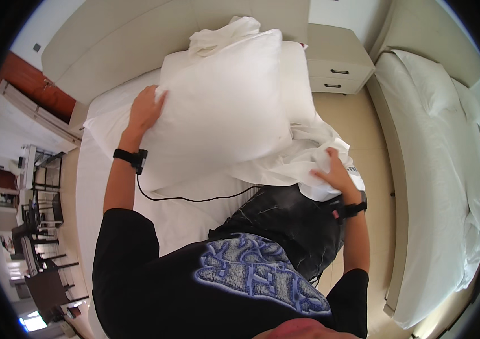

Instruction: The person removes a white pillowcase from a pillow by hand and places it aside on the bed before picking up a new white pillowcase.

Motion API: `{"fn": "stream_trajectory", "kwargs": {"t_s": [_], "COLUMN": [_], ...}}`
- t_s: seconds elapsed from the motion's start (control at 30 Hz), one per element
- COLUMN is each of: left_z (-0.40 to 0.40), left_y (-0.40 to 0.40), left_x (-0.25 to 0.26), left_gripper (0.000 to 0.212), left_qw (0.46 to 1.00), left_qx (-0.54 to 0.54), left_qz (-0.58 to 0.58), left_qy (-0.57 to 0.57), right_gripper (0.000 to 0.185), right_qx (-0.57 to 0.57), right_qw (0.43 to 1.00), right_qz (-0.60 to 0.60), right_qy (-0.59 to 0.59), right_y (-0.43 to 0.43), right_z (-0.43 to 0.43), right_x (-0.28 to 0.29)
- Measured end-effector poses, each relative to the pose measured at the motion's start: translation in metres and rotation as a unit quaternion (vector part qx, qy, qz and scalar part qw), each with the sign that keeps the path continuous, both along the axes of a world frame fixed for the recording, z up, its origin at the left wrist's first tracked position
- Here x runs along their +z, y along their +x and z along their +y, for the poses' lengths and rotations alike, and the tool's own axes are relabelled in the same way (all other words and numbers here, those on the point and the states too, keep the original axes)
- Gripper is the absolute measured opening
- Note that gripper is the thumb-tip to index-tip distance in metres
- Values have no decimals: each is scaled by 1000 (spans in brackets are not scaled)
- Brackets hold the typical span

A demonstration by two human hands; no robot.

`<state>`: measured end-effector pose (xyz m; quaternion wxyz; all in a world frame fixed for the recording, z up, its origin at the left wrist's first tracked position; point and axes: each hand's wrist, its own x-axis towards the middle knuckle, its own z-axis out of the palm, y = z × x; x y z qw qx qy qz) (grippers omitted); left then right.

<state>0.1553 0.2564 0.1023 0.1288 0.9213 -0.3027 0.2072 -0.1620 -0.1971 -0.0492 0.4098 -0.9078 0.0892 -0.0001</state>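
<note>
A large white pillow [223,101] rests in front of me on the bed, tilted over another white pillow [297,80]. At its upper left side my left hand [147,110] has hold of the pillow's edge, with white fabric between thumb and fingers. My right hand [335,171] is slightly blurred, thumb and fingers apart, over a crumpled thin white cloth [284,165] at the pillow's lower right. Whether it touches the cloth is hard to see. A second bunched white cloth [223,36] lies behind the pillow, against the headboard [151,38].
A nightstand [337,63] with two drawers stands right of the bed. Past a strip of tiled floor [367,140] is another bed [439,178] with white bedding. A black cable [189,199] runs from my left wristband across the sheet [172,224]. Chairs [45,279] stand at far left.
</note>
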Motion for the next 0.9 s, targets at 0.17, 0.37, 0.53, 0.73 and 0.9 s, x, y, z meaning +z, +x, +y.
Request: {"fn": "stream_trajectory", "kwargs": {"t_s": [0.17,0.37,0.53,0.73,0.9], "left_z": [-42,-54,-30,10,78], "left_y": [-70,-75,-78,-69,-28], "left_x": [11,12,20,74,124], "left_gripper": [82,78,54,40,43], "left_qw": [997,978,992,999,993], "left_qx": [-52,81,-4,-8,87], "left_qz": [-50,190,125,0,-71], "left_qy": [28,-14,19,49,22], "right_gripper": [63,18,19,19,19], "right_qx": [35,61,21,-5,-7], "right_qw": [976,966,965,969,970], "right_qz": [58,27,-19,-52,-45], "right_qy": [-208,-249,-260,-240,-239], "right_y": [-2,-2,-8,-12,-13], "right_z": [44,42,42,45,46], "right_x": [18,15,-5,-4,-3]}}
